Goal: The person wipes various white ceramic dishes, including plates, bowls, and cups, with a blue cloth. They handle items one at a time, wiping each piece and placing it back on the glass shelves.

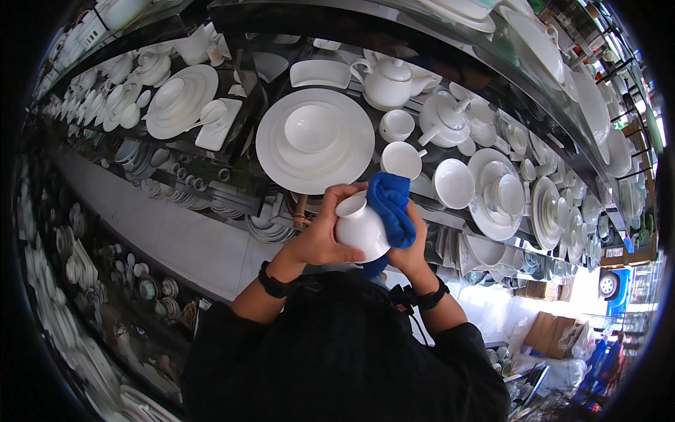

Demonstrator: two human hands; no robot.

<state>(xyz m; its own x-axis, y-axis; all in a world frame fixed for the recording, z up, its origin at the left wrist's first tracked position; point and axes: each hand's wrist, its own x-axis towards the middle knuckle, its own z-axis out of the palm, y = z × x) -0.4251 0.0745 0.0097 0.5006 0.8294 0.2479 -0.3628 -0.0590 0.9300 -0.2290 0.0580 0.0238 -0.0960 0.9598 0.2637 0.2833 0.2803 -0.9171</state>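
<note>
My left hand (320, 240) grips a white porcelain bowl (363, 232), which is tilted with its foot ring towards the upper left. A folded blue cloth (391, 211) lies against the bowl's right side, held by my right hand (414, 240); some of its fingers are hidden behind the cloth. Just beyond my hands, on the dark shelf, stand a white cup with a handle (401, 160) and a large white plate (315, 182) bearing smaller dishes and a bowl (312, 128).
White teapots (388, 87) and stacked small cups (396, 125) stand farther back under a dark shelf edge (337, 32). A bowl (453, 184) and plate sets line the shelf to the right. Crockery fills lower shelves. A cardboard box (549, 334) is at the lower right.
</note>
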